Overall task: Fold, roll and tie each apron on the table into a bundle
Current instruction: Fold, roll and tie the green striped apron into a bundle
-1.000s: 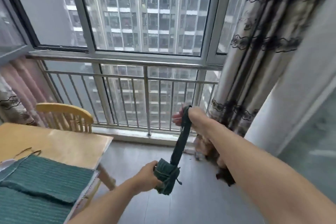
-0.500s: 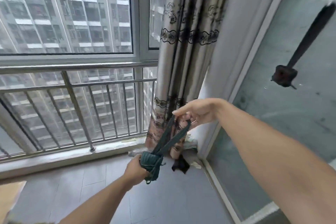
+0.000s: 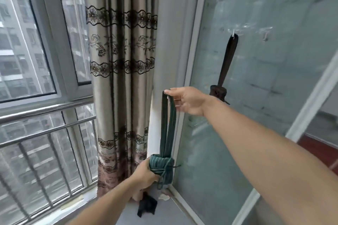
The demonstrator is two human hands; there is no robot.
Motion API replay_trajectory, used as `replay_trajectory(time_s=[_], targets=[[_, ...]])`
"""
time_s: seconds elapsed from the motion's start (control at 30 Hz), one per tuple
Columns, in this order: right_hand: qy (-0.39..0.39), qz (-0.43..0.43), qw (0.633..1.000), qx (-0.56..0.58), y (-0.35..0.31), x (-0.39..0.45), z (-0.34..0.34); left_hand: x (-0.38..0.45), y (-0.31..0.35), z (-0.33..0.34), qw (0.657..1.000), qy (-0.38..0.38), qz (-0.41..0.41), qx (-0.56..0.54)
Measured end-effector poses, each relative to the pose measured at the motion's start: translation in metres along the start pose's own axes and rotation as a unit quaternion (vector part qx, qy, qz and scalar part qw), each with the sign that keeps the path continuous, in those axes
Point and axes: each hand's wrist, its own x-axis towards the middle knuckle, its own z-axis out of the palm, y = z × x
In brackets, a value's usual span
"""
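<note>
A green striped apron bundle [image 3: 161,168], rolled and tied with a thin cord, hangs in front of the curtain. My left hand [image 3: 145,174] grips the bundle from its left side. Its neck strap loop [image 3: 168,124] runs straight up to my right hand [image 3: 188,99], which pinches the top of the loop. A dark brown apron bundle [image 3: 218,91] hangs by its strap from a small hook [image 3: 233,33] on the glass door, just right of my right hand. The table is out of view.
A patterned beige curtain [image 3: 120,78] hangs behind the bundle. A window with a metal railing [image 3: 45,129] fills the left. A glass sliding door [image 3: 274,78] stands on the right with a second bare hook [image 3: 265,35]. A dark cloth scrap [image 3: 147,206] lies on the floor.
My view has swung right from the table to the glass door. My right hand has lifted the strap loop higher and the bundle has moved toward the door.
</note>
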Motion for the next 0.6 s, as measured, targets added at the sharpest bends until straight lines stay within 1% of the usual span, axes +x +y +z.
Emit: replay_trajectory(time_s=[0.07,0.13,0.2,0.27,0.33,0.4,0.43,0.5,0.53,0.6], targets=[[0.05,-0.011,0.999,-0.003,-0.009,-0.008,-0.032,0.025,0.02,0.017,0.999,-0.046,0.007,0.01],[0.083,-0.02,0.996,-0.016,-0.027,-0.02,-0.068,0.059,0.044,0.034,0.992,-0.115,0.008,0.045],[0.098,-0.023,0.994,-0.041,-0.052,-0.034,-0.1,0.077,0.093,0.045,0.979,-0.179,0.013,0.091],[0.089,-0.029,0.994,-0.057,-0.079,-0.049,-0.129,0.085,0.146,0.059,0.963,-0.216,0.02,0.161],[0.085,-0.039,0.993,-0.073,-0.102,-0.061,-0.15,0.098,0.189,0.069,0.959,-0.189,0.037,0.206],[0.086,-0.056,0.99,-0.098,-0.121,-0.071,-0.172,0.114,0.229,0.078,0.97,-0.144,0.072,0.18],[0.088,-0.066,0.988,-0.11,-0.129,-0.075,-0.183,0.12,0.25,0.082,0.977,-0.118,0.093,0.152],[0.103,-0.08,0.983,-0.128,-0.14,-0.078,-0.206,0.126,0.297,0.091,0.986,-0.07,0.139,0.053],[0.117,-0.083,0.981,-0.133,-0.143,-0.078,-0.213,0.124,0.318,0.091,0.987,-0.047,0.154,-0.002],[0.152,-0.092,0.974,-0.139,-0.146,-0.075,-0.23,0.123,0.364,0.095,0.979,-0.03,0.177,-0.102]])
